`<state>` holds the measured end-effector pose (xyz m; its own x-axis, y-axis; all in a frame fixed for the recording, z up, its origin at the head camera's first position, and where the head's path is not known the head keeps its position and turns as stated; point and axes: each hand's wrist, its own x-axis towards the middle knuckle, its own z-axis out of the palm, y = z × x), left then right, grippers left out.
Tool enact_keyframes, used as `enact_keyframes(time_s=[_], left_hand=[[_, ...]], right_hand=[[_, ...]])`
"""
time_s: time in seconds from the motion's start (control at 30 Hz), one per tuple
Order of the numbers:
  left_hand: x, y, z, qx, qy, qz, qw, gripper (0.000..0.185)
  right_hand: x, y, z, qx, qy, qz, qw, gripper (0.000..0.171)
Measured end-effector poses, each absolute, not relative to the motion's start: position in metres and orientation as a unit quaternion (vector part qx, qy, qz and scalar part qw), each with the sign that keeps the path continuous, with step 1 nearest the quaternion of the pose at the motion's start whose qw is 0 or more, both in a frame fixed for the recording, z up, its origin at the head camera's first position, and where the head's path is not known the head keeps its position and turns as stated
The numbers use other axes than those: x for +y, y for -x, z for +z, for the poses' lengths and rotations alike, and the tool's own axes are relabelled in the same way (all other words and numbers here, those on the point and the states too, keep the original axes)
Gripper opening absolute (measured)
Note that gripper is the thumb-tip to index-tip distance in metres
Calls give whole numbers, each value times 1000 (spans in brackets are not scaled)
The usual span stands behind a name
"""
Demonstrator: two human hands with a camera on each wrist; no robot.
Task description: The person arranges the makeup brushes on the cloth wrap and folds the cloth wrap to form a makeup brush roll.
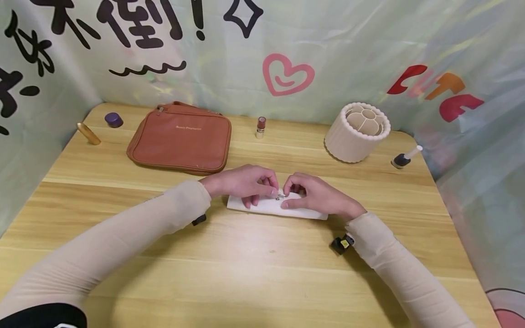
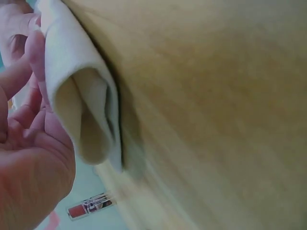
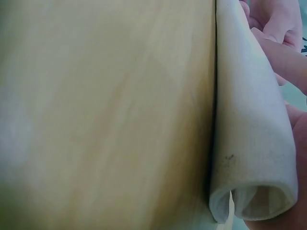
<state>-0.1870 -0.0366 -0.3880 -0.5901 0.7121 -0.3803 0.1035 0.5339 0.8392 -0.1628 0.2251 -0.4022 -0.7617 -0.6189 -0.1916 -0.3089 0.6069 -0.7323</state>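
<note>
An off-white rolled cloth pouch (image 1: 262, 207) lies lengthwise on the table between both hands. Its open end (image 2: 86, 115) shows soft folded layers in the left wrist view. A small shiny metal piece (image 1: 280, 197) sits at the middle of its top. My left hand (image 1: 246, 182) reaches over the pouch, thumb and forefinger pinching beside that piece and the other fingers down along the cloth. From the other side my right hand (image 1: 317, 196) holds the pouch with bent fingers, forefinger tip close to the metal piece and thumb on the front face.
Behind the hands are a brown zipped case (image 1: 180, 141), a lipstick (image 1: 260, 127) and a ribbed cream holder (image 1: 354, 134) with round compartments. A white-capped dark bottle (image 1: 402, 159) stands far right. A purple lid (image 1: 113, 120) and a gold tube (image 1: 88, 133) are at the far left.
</note>
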Motion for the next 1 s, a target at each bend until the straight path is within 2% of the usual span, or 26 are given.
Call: enact_keyframes(time_s=[0.8,1.0], left_hand=[[-33,189,-386,803,-269,377,374,6],[-30,192,-387,794,-237,406,385,18]], right_hand=[[226,165,-404,866,268,-362,218,23],[225,164,-403,865,263,-365,221,23]])
